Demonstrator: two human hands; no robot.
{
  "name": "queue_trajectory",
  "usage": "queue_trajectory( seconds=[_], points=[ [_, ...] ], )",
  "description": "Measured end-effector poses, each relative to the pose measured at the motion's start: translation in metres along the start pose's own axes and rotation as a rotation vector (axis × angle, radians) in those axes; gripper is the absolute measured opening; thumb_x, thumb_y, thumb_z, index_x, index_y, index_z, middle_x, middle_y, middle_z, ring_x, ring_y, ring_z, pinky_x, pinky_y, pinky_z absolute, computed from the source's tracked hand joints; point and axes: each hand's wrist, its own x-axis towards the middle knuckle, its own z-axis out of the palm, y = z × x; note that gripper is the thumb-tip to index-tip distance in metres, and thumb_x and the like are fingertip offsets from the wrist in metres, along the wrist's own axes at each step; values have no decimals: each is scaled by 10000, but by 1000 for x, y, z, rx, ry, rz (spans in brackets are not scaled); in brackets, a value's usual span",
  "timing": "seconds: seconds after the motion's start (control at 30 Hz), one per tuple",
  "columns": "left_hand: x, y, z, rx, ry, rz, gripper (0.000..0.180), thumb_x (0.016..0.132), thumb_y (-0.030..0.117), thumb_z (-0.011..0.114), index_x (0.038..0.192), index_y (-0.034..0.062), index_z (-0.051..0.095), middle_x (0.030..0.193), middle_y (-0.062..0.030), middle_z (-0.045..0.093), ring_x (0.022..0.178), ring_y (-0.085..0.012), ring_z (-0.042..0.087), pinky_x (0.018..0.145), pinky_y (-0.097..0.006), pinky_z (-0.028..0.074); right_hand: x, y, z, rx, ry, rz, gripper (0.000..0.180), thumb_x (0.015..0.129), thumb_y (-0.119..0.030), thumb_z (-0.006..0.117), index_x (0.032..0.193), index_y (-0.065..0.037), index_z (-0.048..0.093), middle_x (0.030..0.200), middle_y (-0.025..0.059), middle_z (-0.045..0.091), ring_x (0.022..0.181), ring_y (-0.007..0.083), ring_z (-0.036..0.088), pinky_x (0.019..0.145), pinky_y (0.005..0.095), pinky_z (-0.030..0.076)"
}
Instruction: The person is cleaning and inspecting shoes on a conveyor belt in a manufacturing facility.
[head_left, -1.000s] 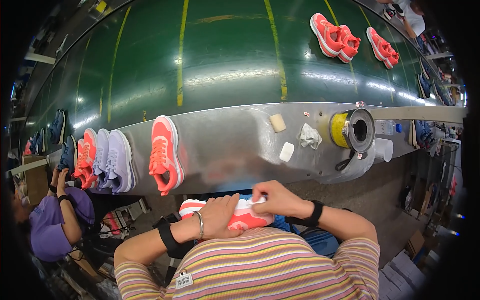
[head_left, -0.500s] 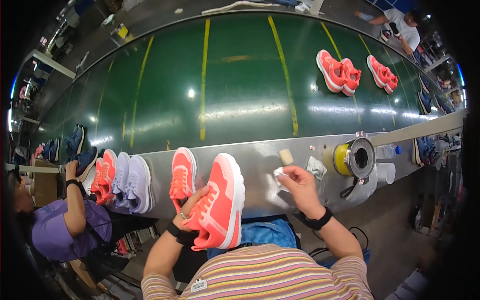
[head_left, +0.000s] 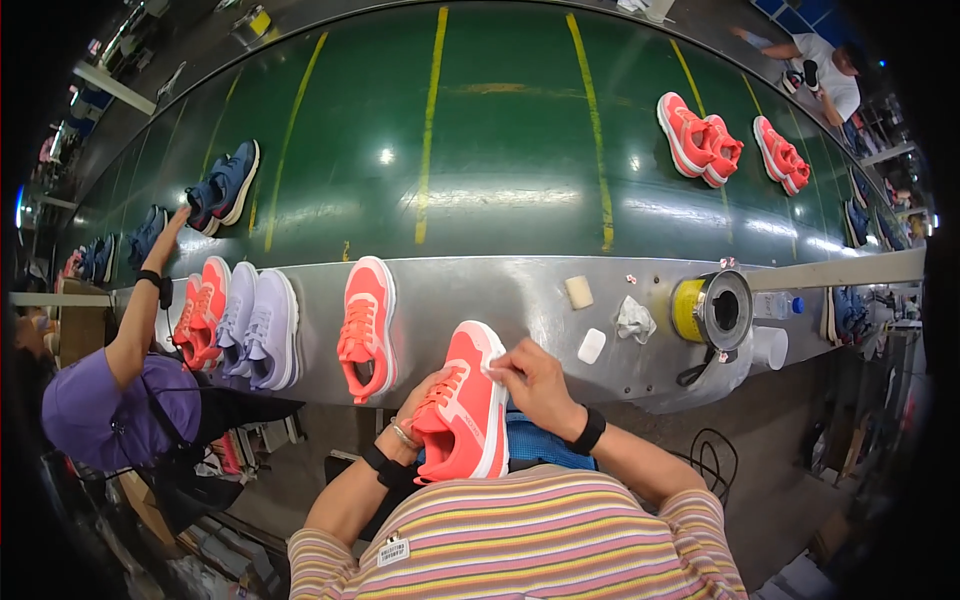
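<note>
My left hand (head_left: 412,408) is closed around the side of a coral-red sneaker (head_left: 462,385) with a white sole, held tilted in front of my body. The fingers of my right hand (head_left: 538,384) are pinched at the toe-side edge of its sole, with a small white scrap, mostly hidden, between them. A matching coral sneaker (head_left: 366,325) stands on the metal bench just left of the held one. Right of my right hand lie a white rounded block (head_left: 591,346), a beige block (head_left: 579,292) and a crumpled white cloth (head_left: 635,320).
A yellow-and-grey can (head_left: 715,312) stands at the bench's right, beside a clear bottle (head_left: 776,305). Lavender sneakers (head_left: 268,330) and another coral pair (head_left: 203,308) stand to the left. Beyond, a green conveyor (head_left: 500,170) carries shoes. A co-worker in purple (head_left: 120,405) reaches toward navy shoes (head_left: 226,188).
My right hand has moved left from above the bench to the sneaker's sole, uncovering the white block. The held sneaker is lower. The co-worker's navy shoes now sit on the conveyor.
</note>
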Motion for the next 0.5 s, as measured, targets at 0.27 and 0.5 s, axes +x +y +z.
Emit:
queue_trajectory(
  seconds=[0.27,0.5],
  points=[
    [9,18,21,-19,2,74,278,865,249,519,1046,38,521,940,-61,595,828,-143,591,731,-277,503,-35,-28,-24,191,-313,100,70,744,-62,639,800,-23,625,726,76,546,679,169,538,598,259,414],
    [90,36,15,679,57,418,340,831,321,564,954,4,571,776,-61,608,609,-165,599,575,-265,510,-7,65,-57,108,425,297,102,835,-67,566,923,-17,572,816,4,574,698,52,516,618,200,414]
  ],
)
